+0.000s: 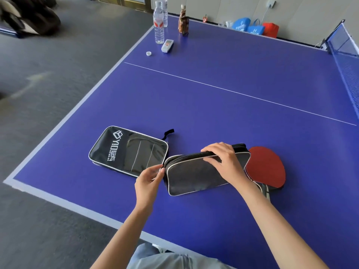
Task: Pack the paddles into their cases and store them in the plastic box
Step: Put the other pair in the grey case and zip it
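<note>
Two black paddle cases with white piping lie on the blue table (223, 105). The left case (126, 150) shows white lettering and lies flat and closed. The plain case (192, 175) lies to its right. My left hand (150, 176) pinches the plain case's left corner at the zipper end. My right hand (221, 162) grips its top edge, fingers curled over the zipper line. A red paddle (267, 167) lies on the table to the right, partly under the case and my right forearm. No plastic box is in view.
Two clear water bottles (159, 24), a brown bottle (183, 20), a white remote-like device (167, 45) and a bottle cap (148, 53) stand at the table's far left corner. The net (347, 55) runs along the right. Bags (254, 28) sit behind the far edge.
</note>
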